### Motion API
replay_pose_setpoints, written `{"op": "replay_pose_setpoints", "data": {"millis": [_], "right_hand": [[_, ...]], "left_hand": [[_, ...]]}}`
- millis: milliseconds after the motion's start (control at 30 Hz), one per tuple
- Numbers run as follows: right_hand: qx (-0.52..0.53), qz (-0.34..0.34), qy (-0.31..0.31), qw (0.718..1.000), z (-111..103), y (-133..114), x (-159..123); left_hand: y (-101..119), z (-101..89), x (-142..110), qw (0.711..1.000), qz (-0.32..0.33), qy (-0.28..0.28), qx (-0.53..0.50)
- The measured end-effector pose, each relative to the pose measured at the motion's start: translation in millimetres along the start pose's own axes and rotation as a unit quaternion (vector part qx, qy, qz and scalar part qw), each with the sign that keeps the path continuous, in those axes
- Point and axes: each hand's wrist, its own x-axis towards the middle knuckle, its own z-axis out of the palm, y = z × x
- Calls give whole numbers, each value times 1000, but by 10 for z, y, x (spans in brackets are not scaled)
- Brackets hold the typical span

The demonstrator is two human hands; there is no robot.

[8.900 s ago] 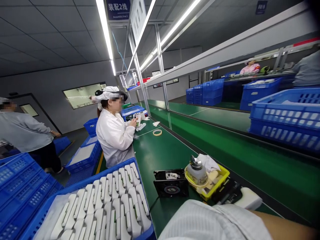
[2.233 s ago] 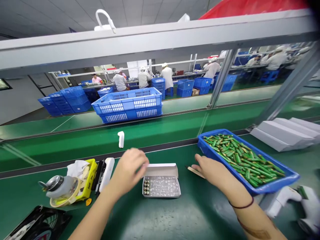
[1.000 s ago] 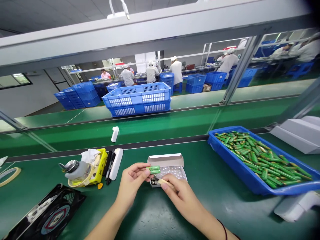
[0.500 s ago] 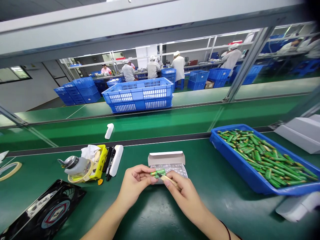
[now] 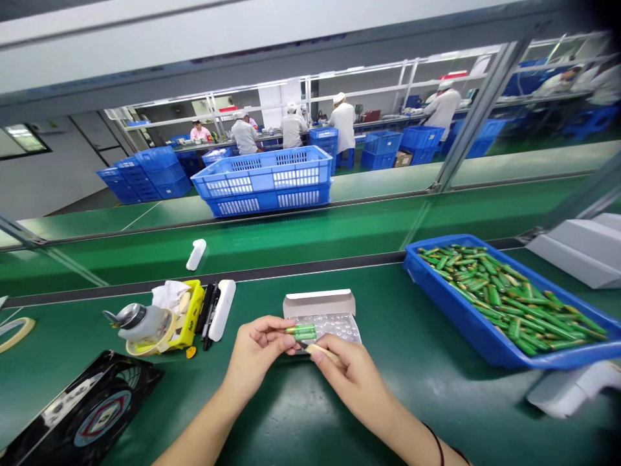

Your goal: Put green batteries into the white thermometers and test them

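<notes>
Nearest, the bare left hand [image 5: 262, 346] pinches a pair of green cylindrical batteries [image 5: 301, 332] between thumb and fingers, over the near left part of an open white cardboard box [image 5: 320, 304] with clear bubbled plastic inside. The bare right hand [image 5: 347, 362] pinches a slim tool with a pale handle [image 5: 330, 355], its dark tip just beside the batteries. To the left lie a black square fan [image 5: 104, 414] and, farther off, a yellow plastic basket [image 5: 194, 314] beside black pens [image 5: 209, 314]. To the right, a blue plastic tray [image 5: 478, 340] holds many loose green batteries [image 5: 509, 298]. Beyond, blue perforated crates [image 5: 264, 184] sit on the far green surface; farthest, people in white work at benches.
</notes>
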Motion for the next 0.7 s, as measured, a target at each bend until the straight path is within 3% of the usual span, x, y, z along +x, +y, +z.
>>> {"op": "replay_pose_setpoints", "data": {"millis": [200,400,567,700], "right_hand": [[28,3,22,999,40,14,-34],[50,-8,63,997,-58,-7,-1],[38,-6,19,999,-50,-16,-18],[48,-4,18,999,-31,-34,-12]], "left_hand": [[28,27,-20,1000,16,9,-4],[2,20,-45,1000,-11,0,16],[45,-8,-28,1000,-8,22,4],[49,9,-26,999,-15,25,24]]}}
